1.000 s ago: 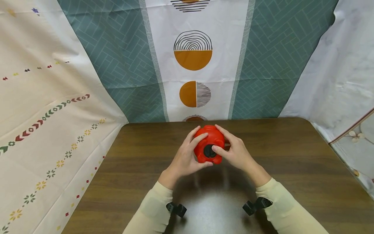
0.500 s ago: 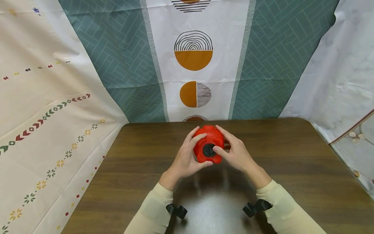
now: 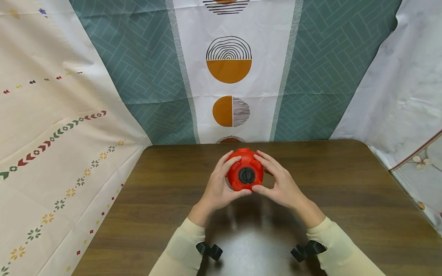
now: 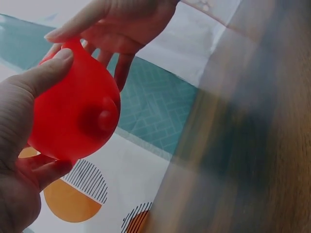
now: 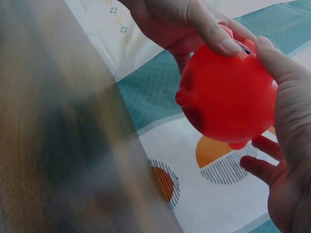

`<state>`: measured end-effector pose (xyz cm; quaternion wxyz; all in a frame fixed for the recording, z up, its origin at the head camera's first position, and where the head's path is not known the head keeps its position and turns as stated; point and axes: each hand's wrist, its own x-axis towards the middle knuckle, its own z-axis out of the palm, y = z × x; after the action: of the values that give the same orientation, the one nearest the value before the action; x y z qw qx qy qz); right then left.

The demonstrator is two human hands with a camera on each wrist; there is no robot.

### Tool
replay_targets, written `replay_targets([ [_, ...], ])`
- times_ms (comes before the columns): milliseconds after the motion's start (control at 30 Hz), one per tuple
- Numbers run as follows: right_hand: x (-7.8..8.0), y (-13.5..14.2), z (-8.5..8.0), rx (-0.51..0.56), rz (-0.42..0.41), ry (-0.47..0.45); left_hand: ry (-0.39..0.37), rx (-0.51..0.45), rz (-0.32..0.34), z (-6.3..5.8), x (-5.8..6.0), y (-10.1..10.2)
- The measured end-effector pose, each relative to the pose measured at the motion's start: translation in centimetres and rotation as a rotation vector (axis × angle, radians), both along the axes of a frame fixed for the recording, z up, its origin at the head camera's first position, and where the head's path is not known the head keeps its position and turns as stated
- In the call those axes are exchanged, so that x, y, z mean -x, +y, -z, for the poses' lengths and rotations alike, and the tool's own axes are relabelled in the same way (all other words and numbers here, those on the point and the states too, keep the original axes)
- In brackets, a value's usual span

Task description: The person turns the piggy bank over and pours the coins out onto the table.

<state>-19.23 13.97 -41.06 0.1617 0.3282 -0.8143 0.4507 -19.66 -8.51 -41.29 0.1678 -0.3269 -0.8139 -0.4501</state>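
Observation:
A round, glossy red piggy bank with stubby feet is held up over the table between both hands. Its underside faces the head camera, showing a black slotted plug. My left hand grips it from the left, thumb low and fingers over the upper side. From the right, my right hand holds it too, its thumb at the lower edge beside the left thumb. In the left wrist view the smooth red side of the piggy bank shows small knobs. The right wrist view shows its other side, partly hidden behind the hands.
A dark wooden table lies below, with a bright reflection near the front. A teal and white patterned cloth hangs behind its back edge. Cream cloth drapes on the left, white cloth on the right. Each wrist wears a black camera.
The right thumb has slid off the black plug to the lower edge of the piggy bank, leaving the plug fully visible. The piggy bank has shifted slightly left; the left hand keeps its hold.

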Motion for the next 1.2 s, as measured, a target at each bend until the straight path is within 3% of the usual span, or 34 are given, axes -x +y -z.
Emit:
replay_targets([
  [100,-1.0,-0.2,-1.2,-0.006,0.003,0.002,0.006,0.007,-0.003,0.0,0.0,0.0],
  [233,-1.3,-0.3,-1.2,-0.009,0.020,0.021,0.015,0.015,-0.014,0.0,-0.1,0.1],
  [367,-0.4,0.0,0.2,0.004,0.042,0.095,0.044,0.014,-0.038,-0.2,-0.1,0.2],
  [700,-0.8,-1.2,-1.3,0.076,0.050,0.275,0.085,0.038,-0.097,-0.8,-0.2,0.5],
  [1200,-1.1,-2.2,-1.7,0.071,0.169,0.292,0.130,0.044,-0.121,-1.3,-0.4,0.9],
])
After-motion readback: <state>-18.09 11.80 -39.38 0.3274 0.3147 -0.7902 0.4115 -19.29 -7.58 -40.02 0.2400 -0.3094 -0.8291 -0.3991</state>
